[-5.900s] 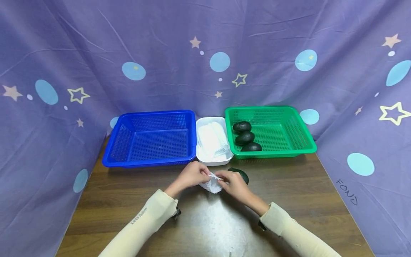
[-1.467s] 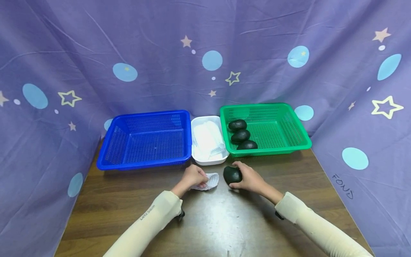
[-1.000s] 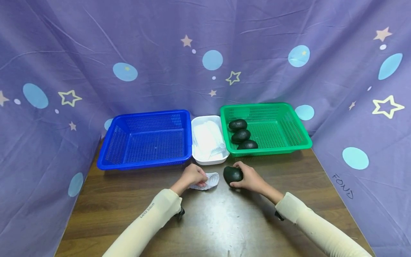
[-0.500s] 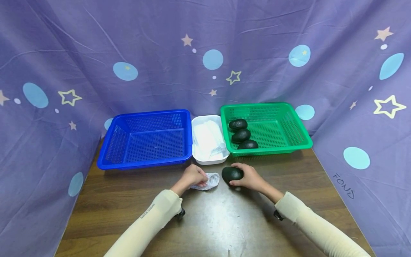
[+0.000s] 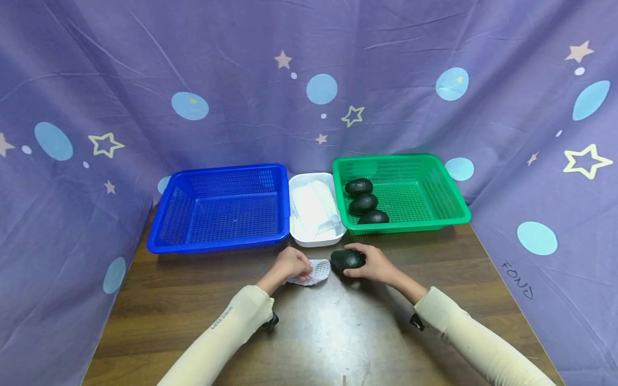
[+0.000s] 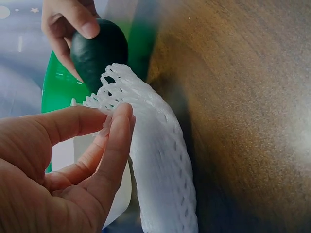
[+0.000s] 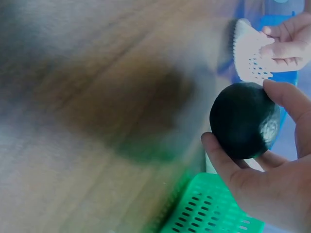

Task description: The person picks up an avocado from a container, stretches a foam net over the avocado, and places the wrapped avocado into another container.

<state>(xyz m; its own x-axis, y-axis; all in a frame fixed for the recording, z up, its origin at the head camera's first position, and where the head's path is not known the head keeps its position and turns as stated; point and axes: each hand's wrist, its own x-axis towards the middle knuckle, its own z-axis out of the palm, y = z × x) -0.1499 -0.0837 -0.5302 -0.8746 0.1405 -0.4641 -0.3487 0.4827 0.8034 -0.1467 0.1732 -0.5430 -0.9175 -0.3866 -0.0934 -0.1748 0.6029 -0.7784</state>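
My left hand (image 5: 289, 264) pinches the edge of a white foam net sleeve (image 6: 163, 160) between thumb and fingers. The sleeve's mesh mouth faces the avocado in the left wrist view. My right hand (image 5: 375, 264) grips a dark green avocado (image 5: 347, 259) by its sides, thumb and fingers spread around it. In the head view the avocado's left end comes right up to the sleeve's right edge; whether they touch I cannot tell. In the right wrist view, the avocado (image 7: 244, 120) hides part of the fingers behind it.
Behind the hands stand a blue basket (image 5: 219, 247), a white tub (image 5: 318, 244) holding more white foam nets, and a green basket (image 5: 410, 226). Several dark avocados (image 5: 363, 203) lie along the green basket's left side. A patterned purple curtain (image 5: 241, 134) surrounds the wooden table (image 5: 309, 343).
Earlier, both hands held the net sleeve while the avocado lay behind the right hand. Since then my right hand has gripped the avocado, turned it and brought it leftward to the sleeve.
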